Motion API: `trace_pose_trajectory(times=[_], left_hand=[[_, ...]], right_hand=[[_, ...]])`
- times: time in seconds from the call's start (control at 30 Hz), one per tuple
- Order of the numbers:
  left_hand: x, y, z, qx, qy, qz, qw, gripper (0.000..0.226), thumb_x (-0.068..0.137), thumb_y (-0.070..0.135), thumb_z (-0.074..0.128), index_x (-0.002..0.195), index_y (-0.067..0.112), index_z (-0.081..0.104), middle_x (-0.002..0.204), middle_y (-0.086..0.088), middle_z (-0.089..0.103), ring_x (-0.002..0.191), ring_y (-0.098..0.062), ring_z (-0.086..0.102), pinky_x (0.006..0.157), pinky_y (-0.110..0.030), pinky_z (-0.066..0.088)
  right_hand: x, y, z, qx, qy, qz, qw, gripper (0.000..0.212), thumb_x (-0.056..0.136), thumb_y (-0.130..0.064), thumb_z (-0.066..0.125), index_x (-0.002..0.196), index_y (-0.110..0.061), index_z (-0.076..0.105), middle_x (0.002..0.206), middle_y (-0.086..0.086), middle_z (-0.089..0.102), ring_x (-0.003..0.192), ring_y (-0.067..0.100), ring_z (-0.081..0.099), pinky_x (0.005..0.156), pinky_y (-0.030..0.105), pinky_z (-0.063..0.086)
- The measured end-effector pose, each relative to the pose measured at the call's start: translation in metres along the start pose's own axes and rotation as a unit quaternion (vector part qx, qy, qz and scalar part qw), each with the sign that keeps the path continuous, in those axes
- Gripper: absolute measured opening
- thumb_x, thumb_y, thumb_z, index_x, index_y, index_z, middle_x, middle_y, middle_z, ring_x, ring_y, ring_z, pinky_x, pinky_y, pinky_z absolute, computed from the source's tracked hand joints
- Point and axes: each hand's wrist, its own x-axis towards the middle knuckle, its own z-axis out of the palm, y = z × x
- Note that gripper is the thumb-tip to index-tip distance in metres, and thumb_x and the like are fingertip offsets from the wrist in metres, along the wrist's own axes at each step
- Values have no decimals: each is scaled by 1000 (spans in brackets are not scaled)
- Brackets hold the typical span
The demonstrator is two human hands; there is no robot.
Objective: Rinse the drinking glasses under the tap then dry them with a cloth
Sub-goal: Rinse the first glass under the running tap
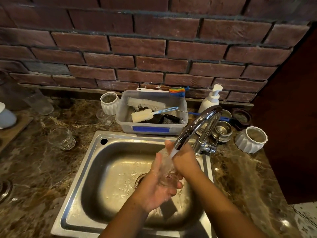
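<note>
Glass (166,163) under tap (197,124) stream, left hand (157,191) and right hand (186,160) fingers (177,185) curled round it, brushes (145,103) in tub (125,127)

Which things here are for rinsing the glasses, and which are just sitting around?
For the job: the glass held by the left hand and right hand, the tap, the sink, the waiting glass on the counter.

Just lying about: the brush tub, soap bottle, white pot, steel bowls.
</note>
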Motion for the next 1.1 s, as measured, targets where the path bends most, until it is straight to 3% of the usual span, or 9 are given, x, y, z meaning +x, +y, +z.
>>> trace_pose_trajectory(times=[0.1, 0.17, 0.3, 0.4, 0.57, 0.7, 0.8, 0.93, 1.1], left_hand=[[1, 0, -5, 76, 42, 21, 996, 60, 95, 73, 44, 126, 29, 71, 119, -13, 74, 96, -31, 72, 92, -48, 58], [-1, 4, -1, 120, 57, 41, 990, 45, 95, 70, 47, 123, 43, 70, 119, -2, 76, 103, -30, 74, 98, -56, 55], [-2, 8, 6, 100, 127, 63, 985, 50, 88, 73, 52, 110, 36, 77, 109, -16, 76, 98, -29, 73, 74, -38, 57], [-3, 10, 9, 40, 147, 59, 987, 59, 91, 68, 49, 122, 24, 73, 103, -10, 78, 85, -20, 73, 61, -29, 51], [-9, 0, 1, 14, 100, 0, 995, 71, 88, 69, 55, 120, 7, 72, 94, -17, 66, 66, -22, 55, 38, -19, 36], [-10, -2, -1, -21, 65, 1, 998, 76, 95, 67, 47, 134, 3, 61, 95, -18, 61, 68, -22, 53, 39, -18, 38], [-10, 0, 1, -39, 84, 18, 996, 68, 95, 63, 51, 131, 6, 65, 99, -17, 65, 68, -20, 57, 41, -19, 39], [-7, 1, 2, -41, 126, 34, 991, 62, 90, 61, 58, 123, 10, 70, 95, -13, 72, 68, -17, 63, 47, -22, 38], [-10, 3, 4, -21, 75, 0, 997, 66, 90, 65, 56, 120, 9, 72, 93, -18, 65, 67, -23, 56, 35, -16, 32]], right_hand=[[7, 1, 3, -22, -12, 5, 1000, 24, 95, -34, 65, 71, -34, 63, 72, -11, 64, 77, 9, 62, 65, 25, 43], [6, -1, 4, -72, -1, -3, 997, 23, 93, -40, 66, 72, -33, 63, 72, -9, 67, 72, 4, 64, 62, 24, 43], [-11, 7, 13, -50, 5, -79, 996, 19, 92, -38, 67, 75, -31, 64, 64, -10, 67, 65, -4, 66, 61, 21, 50], [-28, 18, 20, -84, 9, -102, 991, 32, 86, -55, 65, 84, -23, 62, 76, -5, 66, 72, 5, 67, 65, 29, 56], [-17, 13, 11, -84, 10, -89, 992, 35, 91, -47, 65, 66, -22, 62, 57, -7, 62, 53, 3, 60, 54, 24, 44], [-3, -7, 9, 10, -3, 49, 999, 29, 97, -32, 63, 69, -24, 58, 62, -4, 59, 66, 13, 58, 72, 35, 48], [-14, 2, 14, 40, 20, 30, 999, 26, 95, -28, 65, 69, -24, 63, 68, 0, 65, 72, 22, 67, 74, 45, 56], [-30, 16, 22, -146, 31, -103, 983, 34, 79, -61, 61, 68, -30, 54, 66, -6, 61, 62, 5, 62, 58, 29, 50], [-5, 0, 10, 0, -8, 24, 1000, 30, 87, -49, 69, 81, -19, 69, 70, -1, 71, 73, 18, 70, 70, 35, 56]])
